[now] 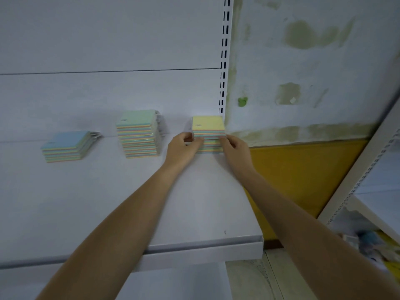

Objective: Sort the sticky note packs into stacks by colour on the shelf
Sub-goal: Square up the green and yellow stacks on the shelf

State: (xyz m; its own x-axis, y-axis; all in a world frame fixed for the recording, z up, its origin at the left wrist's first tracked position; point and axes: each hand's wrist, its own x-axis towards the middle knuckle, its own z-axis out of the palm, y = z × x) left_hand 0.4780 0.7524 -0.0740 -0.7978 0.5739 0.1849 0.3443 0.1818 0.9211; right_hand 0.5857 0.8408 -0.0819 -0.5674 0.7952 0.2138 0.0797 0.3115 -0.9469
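Both my forearms [121,215] are spanning the white shelf [65,202]. I am gripping the yellow-topped stack [208,126] at the shelf's back right corner, my left hand [184,146] and right hand [232,146] curling round its sides. The green-topped stack [138,135] and blue-topped stack [67,147] are standing apart to its left.

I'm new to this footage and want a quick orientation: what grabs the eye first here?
Two bare arms reach across the white shelf, the left grip and right grip holding the sides of the yellow-topped stack at the shelf's right end, beside the slotted upright. To its left stand a tall green-topped stack and, further left, a low blue-topped stack. Right of the shelf, the wall is blotched with greenish stains.
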